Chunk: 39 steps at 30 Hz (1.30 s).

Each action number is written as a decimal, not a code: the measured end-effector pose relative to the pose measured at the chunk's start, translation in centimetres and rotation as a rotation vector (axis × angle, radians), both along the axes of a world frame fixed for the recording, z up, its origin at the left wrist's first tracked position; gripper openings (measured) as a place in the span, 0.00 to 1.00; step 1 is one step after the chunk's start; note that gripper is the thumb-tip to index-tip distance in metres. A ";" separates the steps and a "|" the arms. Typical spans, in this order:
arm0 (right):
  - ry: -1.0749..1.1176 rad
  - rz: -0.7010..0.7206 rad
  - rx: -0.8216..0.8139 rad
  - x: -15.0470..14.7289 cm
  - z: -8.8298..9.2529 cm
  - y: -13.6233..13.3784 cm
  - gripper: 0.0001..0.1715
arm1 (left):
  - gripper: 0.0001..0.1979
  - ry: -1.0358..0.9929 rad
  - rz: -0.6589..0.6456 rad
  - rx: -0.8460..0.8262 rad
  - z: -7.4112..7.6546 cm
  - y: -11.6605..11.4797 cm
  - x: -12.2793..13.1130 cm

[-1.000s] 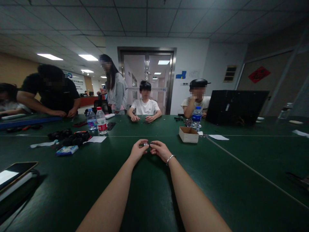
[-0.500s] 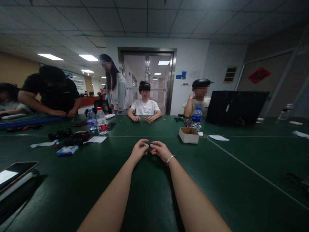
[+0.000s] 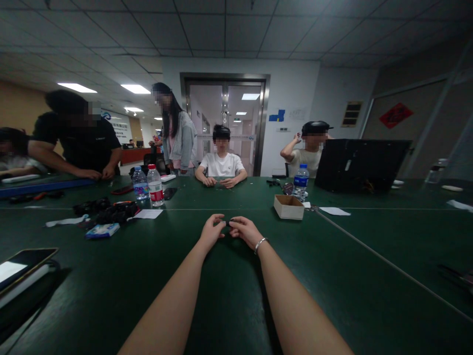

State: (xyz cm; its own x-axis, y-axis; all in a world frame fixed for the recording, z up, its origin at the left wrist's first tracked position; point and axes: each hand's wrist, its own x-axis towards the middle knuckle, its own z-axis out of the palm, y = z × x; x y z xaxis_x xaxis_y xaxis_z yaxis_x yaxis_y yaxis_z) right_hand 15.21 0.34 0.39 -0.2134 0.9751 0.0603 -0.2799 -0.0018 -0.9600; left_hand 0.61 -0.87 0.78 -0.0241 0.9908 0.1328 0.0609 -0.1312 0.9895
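Green counter (image 3: 314, 276): broad and dark under the ceiling panels, with a seated person (image 3: 221, 165) across the far side.
Small dark piece (image 3: 228, 224): right there between the two sets of fingertips, mid-counter, its exact shape too small to read.
Right grip (image 3: 246, 231): thumb and finger drawn nearly together, pinching the piece!
Left grip (image 3: 212, 232): fingers curled, thumb tip up at the other end; whether it has hold, I can't tell.
Piece's weight: surely light, a fingertip job.
Piece's body: probably stiff, maybe slick, so easy to lose; fragility is anyone's guess.
Piece's two ends: the place to take it, softly, one per side.
Pale box (image 3: 288, 207): well apart, beyond the right grip.
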 end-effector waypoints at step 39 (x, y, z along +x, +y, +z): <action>-0.009 0.009 0.006 -0.1 0.0 0.0 0.13 | 0.10 0.048 0.010 0.005 -0.3 0.4 -0.1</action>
